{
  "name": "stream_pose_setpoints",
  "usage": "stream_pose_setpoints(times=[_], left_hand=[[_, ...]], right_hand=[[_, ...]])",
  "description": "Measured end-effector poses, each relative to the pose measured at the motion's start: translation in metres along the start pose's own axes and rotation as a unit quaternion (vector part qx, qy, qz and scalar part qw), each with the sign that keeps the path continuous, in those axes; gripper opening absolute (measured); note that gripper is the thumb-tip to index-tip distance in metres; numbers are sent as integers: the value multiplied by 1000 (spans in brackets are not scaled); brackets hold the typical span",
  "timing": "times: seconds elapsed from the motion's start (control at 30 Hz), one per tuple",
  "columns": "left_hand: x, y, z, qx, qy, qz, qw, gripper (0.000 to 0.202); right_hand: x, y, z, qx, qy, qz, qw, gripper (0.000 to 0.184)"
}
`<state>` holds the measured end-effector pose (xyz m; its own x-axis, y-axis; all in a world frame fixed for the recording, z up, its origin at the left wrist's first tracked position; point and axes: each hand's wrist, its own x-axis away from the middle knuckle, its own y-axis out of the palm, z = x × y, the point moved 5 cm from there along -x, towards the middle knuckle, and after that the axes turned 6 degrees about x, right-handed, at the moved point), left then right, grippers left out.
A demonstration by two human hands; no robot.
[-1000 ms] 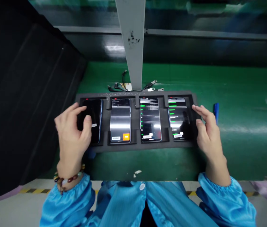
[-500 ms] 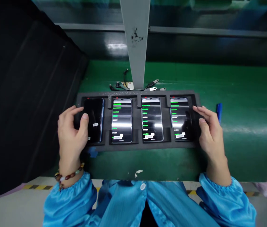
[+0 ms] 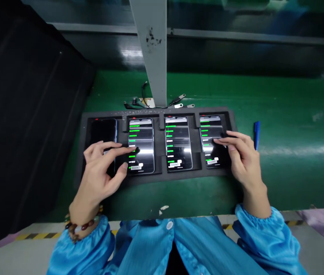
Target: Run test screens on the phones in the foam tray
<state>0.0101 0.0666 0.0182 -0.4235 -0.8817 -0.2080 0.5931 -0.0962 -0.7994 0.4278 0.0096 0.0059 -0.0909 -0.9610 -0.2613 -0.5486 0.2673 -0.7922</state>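
Several smartphones lie side by side in the cut-outs of a dark foam tray [image 3: 162, 178]. The leftmost phone [image 3: 103, 130] has a dark screen and is partly covered by my left hand [image 3: 103, 166]. That hand is open, its index fingertip at the screen of the second phone [image 3: 146, 160], which shows green and white lines of text. A similar list is lit on the third phone [image 3: 179, 143], between my hands. Over the rightmost phone [image 3: 212, 152] my right hand [image 3: 243, 154] is open, with its index fingertip at the lit screen.
Behind the tray, short black cables [image 3: 158, 107] with metal tabs lie at the foot of a grey post [image 3: 154, 57]. A blue pen [image 3: 256, 134] rests on the green table [image 3: 299, 160] at the right. A black curtain [image 3: 35, 114] hangs on the left.
My left hand has moved right, from the leftmost phone's edge to the second phone. My right hand has moved left from the tray's end onto the rightmost phone's screen.
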Motion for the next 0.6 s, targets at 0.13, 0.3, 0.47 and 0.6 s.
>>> stream_pose_setpoints(times=[0.13,0.3,0.47,0.6], left_hand=[[-8,6,-2,0,-28,-35,999,43],[-9,5,-2,-3,-33,-20,999,45],[-2,-3,4,0,17,35,999,36],[3,-5,7,13,62,56,996,28]], right_hand=[[-3,3,2,15,2,-15,1000,40],[0,2,1,11,-18,-2,1000,39],[12,-6,-3,10,-80,18,997,33],[15,-5,-8,49,-123,1,991,30]])
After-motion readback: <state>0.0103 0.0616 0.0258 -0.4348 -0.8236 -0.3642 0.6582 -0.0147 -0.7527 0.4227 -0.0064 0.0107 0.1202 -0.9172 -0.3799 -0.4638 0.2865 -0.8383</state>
